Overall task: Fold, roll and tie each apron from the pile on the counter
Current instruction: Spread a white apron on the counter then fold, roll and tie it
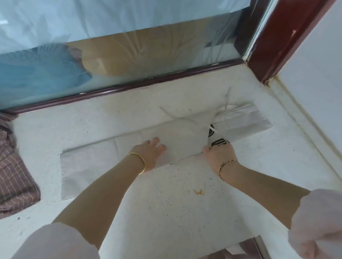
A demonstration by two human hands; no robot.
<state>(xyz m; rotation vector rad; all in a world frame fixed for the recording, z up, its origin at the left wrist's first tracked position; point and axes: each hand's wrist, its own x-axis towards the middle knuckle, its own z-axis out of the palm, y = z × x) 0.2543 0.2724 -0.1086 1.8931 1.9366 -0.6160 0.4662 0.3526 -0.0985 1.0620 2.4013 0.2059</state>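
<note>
A white apron (98,157) lies folded into a long strip across the white counter (171,200), with black print showing near its right part and thin white ties (228,102) trailing at the far right. My left hand (151,153) presses flat on the strip's middle, fingers straight. My right hand (219,153) pinches the near edge of the strip by the black print, fingers curled on the fabric.
A brown striped cloth (3,169) lies bunched at the counter's left edge. A glass pane with a dark red frame (122,88) runs along the back, and a dark red post (277,39) and white wall close the right side. An orange stain (198,192) marks the counter.
</note>
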